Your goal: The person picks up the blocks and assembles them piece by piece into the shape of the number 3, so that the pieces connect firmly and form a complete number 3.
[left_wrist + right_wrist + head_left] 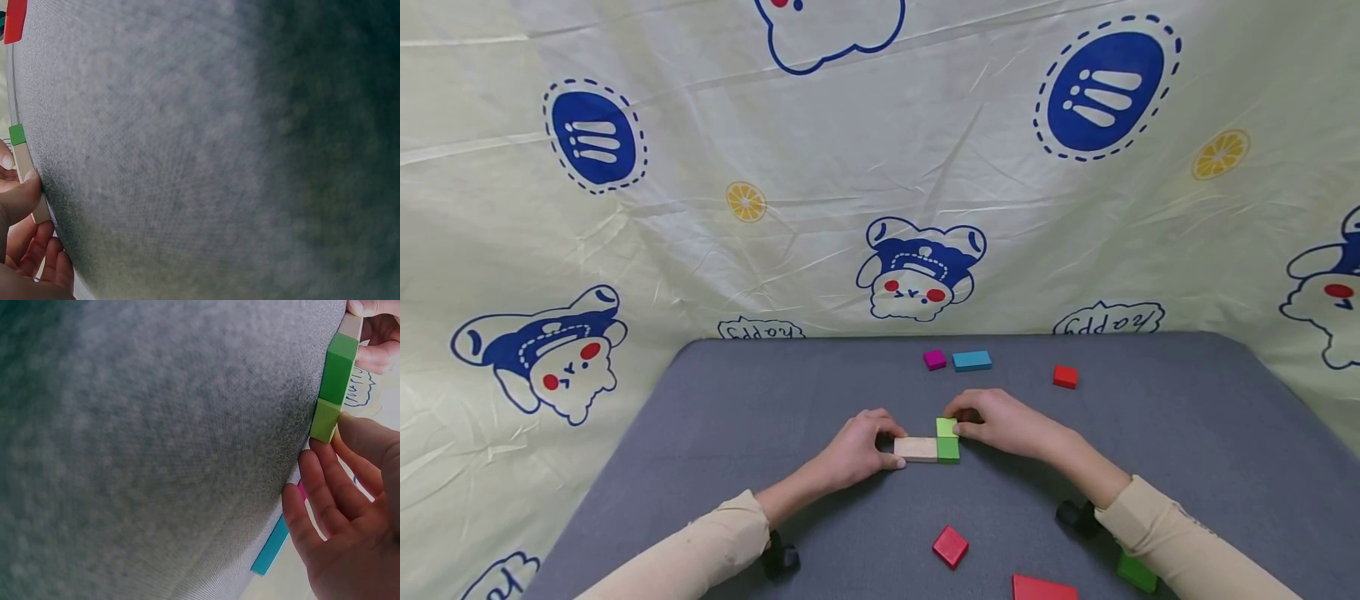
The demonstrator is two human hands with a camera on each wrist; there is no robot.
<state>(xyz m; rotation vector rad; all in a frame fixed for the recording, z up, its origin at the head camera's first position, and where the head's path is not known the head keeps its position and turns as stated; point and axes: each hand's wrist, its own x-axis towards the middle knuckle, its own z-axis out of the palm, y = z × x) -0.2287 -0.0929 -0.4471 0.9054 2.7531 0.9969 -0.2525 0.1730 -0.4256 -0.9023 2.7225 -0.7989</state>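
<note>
A plain wooden block (915, 450) lies on the grey table, with a green block (948, 451) against its right end. Behind the green one sits a light green block (946, 427), touching it. My left hand (853, 450) pinches the left end of the wooden block between thumb and fingers; the left wrist view shows the thumb across the wooden block (22, 161). With thumb and fingertips, my right hand (1006, 427) holds the light green block, as the right wrist view shows at the light green block's (325, 420) end.
At the back lie a magenta block (935, 360), a blue block (972, 361) and a red block (1065, 377). Nearer are a tilted red block (951, 547), a larger red block (1043, 587) and a green block (1137, 573) partly under the right sleeve. A printed sheet (820, 267) hangs behind the table.
</note>
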